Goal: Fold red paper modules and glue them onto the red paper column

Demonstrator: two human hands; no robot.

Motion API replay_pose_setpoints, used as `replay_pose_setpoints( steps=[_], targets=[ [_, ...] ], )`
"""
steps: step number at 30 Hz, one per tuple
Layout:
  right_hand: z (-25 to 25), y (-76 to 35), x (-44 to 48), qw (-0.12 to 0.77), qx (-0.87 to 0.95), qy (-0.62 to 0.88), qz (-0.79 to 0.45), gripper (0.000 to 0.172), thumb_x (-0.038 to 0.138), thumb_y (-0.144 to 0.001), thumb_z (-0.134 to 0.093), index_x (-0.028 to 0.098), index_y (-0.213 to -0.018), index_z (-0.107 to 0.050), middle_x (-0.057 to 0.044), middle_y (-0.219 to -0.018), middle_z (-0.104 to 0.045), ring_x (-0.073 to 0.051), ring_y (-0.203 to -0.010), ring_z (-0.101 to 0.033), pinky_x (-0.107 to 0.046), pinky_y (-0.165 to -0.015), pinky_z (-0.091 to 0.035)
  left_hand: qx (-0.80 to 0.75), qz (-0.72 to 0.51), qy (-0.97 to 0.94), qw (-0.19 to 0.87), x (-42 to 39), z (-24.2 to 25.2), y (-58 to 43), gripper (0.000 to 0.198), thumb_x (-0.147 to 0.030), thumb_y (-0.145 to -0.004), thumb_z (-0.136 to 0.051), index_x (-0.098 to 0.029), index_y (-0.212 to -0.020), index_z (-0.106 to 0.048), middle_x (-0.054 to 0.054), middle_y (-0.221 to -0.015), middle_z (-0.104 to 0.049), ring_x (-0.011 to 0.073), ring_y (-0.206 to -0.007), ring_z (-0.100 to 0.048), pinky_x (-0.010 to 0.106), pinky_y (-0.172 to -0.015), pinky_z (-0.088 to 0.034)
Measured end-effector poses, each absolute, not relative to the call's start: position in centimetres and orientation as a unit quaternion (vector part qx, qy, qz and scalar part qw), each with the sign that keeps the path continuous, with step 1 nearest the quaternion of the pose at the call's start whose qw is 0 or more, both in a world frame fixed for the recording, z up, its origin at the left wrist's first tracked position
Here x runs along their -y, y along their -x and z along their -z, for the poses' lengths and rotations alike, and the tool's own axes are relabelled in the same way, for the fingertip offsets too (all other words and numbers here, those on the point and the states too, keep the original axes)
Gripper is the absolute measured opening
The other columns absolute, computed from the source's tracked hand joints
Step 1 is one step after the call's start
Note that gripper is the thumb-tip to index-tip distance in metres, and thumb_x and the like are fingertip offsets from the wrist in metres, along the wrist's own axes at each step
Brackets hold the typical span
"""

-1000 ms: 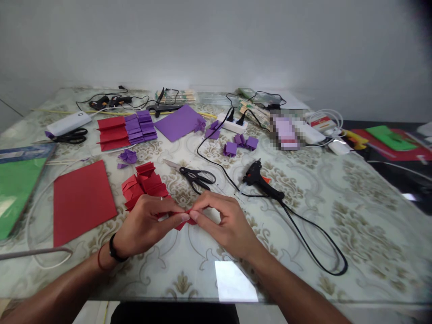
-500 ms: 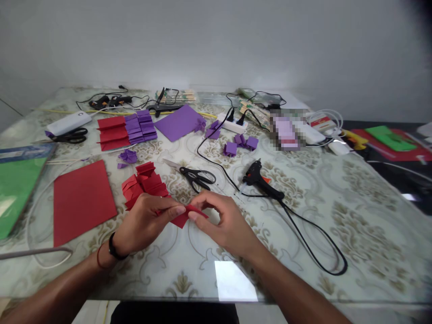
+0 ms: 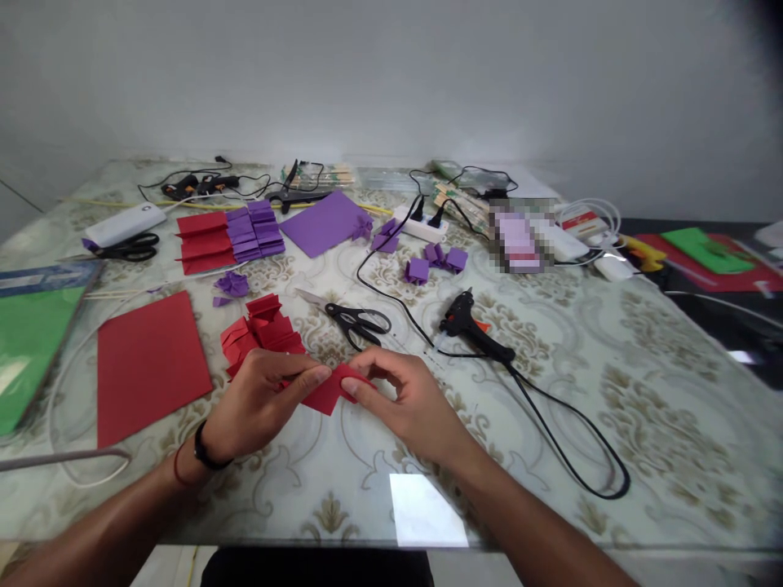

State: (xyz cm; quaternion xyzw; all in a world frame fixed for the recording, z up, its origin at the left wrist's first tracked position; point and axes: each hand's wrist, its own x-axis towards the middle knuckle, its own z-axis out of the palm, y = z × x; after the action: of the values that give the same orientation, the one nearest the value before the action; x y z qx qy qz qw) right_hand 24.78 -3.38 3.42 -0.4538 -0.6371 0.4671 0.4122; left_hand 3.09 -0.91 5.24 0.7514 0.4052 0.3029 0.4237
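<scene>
Between my two hands is a small piece of red paper (image 3: 322, 397), folded and held just above the table near its front. My left hand (image 3: 269, 399) pinches its left part between thumb and fingers. On the right end, my right hand (image 3: 397, 399) presses its thumb against the fingers behind the paper. Folded red paper pieces (image 3: 269, 324) lie right behind my left hand, partly covered by it. Black-handled scissors (image 3: 351, 316) rest beyond my hands, their blades pointing to the left.
A black glue gun (image 3: 468, 322) with a looped cord lies to the right. Red sheets (image 3: 150, 363) are at left, green sheets (image 3: 37, 342) farther left. Behind are folded purple pieces (image 3: 418, 271), a purple sheet (image 3: 327, 222) and a white power strip (image 3: 422, 222).
My left fingers have shifted slightly left along the red paper, and its right end now sits flatter under my right thumb. Everything else lies as before.
</scene>
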Motion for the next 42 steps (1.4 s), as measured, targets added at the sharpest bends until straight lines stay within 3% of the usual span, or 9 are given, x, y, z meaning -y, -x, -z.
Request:
replay_pose_setpoints(
  steps=[3,5,8,10,14,20,24,28,42],
  targets=[
    [-3.3,-24.9,3.2,0.430,0.633,0.457,-0.454,0.016,0.033,-0.098,-0.068,0.020,-0.089,-0.072,0.000,-0.079,-0.068,-0.015,-0.074,-0.061,-0.027,-0.069,-0.048,-0.431,-0.321,-0.722,0.437,0.9,-4.8,-3.2,0.041,-0.037,-0.104,-0.059,-0.017,-0.069,-0.064,-0.002,-0.063,-0.060,0.0110,-0.056,-0.051,0.023,-0.050,-0.039],
    [-3.1,-25.0,3.1,0.444,0.624,0.462,-0.447,0.019,0.032,-0.099,-0.067,0.020,-0.086,-0.072,0.000,-0.078,-0.067,-0.015,-0.074,-0.061,-0.028,-0.070,-0.048,-0.429,-0.348,-0.687,0.472,0.9,-4.5,-3.4,0.022,-0.037,-0.101,-0.067,-0.018,-0.092,-0.074,0.003,-0.081,-0.075,0.0151,-0.070,-0.067,0.023,-0.060,-0.052],
    [-2.6,-25.1,3.1,0.469,0.592,0.471,-0.456,0.015,0.032,-0.098,-0.068,0.020,-0.089,-0.072,-0.001,-0.083,-0.070,-0.016,-0.075,-0.065,-0.028,-0.070,-0.051,-0.382,-0.400,-0.646,0.525,1.0,-4.1,-3.6,0.016,-0.027,-0.095,-0.075,-0.020,-0.110,-0.073,0.007,-0.107,-0.079,0.0200,-0.094,-0.076,0.028,-0.079,-0.062],
    [-2.4,-25.1,3.2,0.484,0.572,0.470,-0.467,0.011,0.032,-0.098,-0.070,0.021,-0.101,-0.072,-0.001,-0.086,-0.071,-0.016,-0.078,-0.068,-0.028,-0.071,-0.054,-0.349,-0.420,-0.650,0.528,1.0,-4.0,-3.6,0.010,-0.018,-0.094,-0.074,-0.020,-0.103,-0.074,0.008,-0.115,-0.075,0.0204,-0.105,-0.075,0.029,-0.089,-0.062],
    [-2.3,-25.2,3.4,0.485,0.604,0.457,-0.436,0.036,0.024,-0.100,-0.066,0.028,-0.136,-0.065,0.003,-0.082,-0.066,-0.015,-0.076,-0.068,-0.027,-0.072,-0.056,-0.346,-0.412,-0.678,0.501,0.7,-3.9,-3.3,0.008,-0.015,-0.093,-0.072,-0.020,-0.098,-0.076,0.011,-0.122,-0.071,0.0227,-0.115,-0.070,0.033,-0.095,-0.060],
    [-3.2,-25.4,3.2,0.403,0.698,0.448,-0.387,0.024,0.026,-0.102,-0.062,0.025,-0.121,-0.076,-0.008,-0.105,-0.075,-0.021,-0.092,-0.071,-0.024,-0.055,-0.053,-0.392,-0.395,-0.719,0.416,0.1,-4.1,-2.6,0.012,-0.014,-0.093,-0.073,-0.024,-0.094,-0.078,0.005,-0.108,-0.070,0.0204,-0.107,-0.066,0.035,-0.101,-0.052],
    [-3.4,-25.8,2.6,0.416,0.678,0.452,-0.403,0.023,0.029,-0.102,-0.064,0.026,-0.122,-0.075,-0.010,-0.127,-0.073,-0.025,-0.115,-0.070,-0.033,-0.080,-0.063,-0.364,-0.413,-0.684,0.478,0.0,-4.4,-2.5,0.009,-0.014,-0.096,-0.068,-0.021,-0.097,-0.074,0.007,-0.105,-0.073,0.0205,-0.104,-0.069,0.033,-0.095,-0.056],
    [-3.6,-26.6,2.2,0.431,0.668,0.425,-0.433,0.022,0.029,-0.099,-0.069,0.027,-0.119,-0.076,-0.011,-0.141,-0.068,-0.027,-0.134,-0.062,-0.041,-0.100,-0.059,-0.345,-0.418,-0.666,0.513,0.1,-4.5,-2.6,0.003,-0.019,-0.095,-0.074,-0.019,-0.098,-0.072,0.008,-0.104,-0.073,0.0215,-0.106,-0.069,0.033,-0.096,-0.057],
    [-3.5,-27.0,2.3,0.463,0.683,0.357,-0.438,0.021,0.015,-0.091,-0.077,0.027,-0.107,-0.083,-0.006,-0.107,-0.080,-0.023,-0.100,-0.073,-0.040,-0.094,-0.058,-0.320,-0.443,-0.692,0.472,0.5,-4.3,-2.4,0.012,-0.014,-0.093,-0.071,-0.022,-0.102,-0.074,0.010,-0.116,-0.065,0.0234,-0.114,-0.065,0.038,-0.104,-0.054]
  ],
)
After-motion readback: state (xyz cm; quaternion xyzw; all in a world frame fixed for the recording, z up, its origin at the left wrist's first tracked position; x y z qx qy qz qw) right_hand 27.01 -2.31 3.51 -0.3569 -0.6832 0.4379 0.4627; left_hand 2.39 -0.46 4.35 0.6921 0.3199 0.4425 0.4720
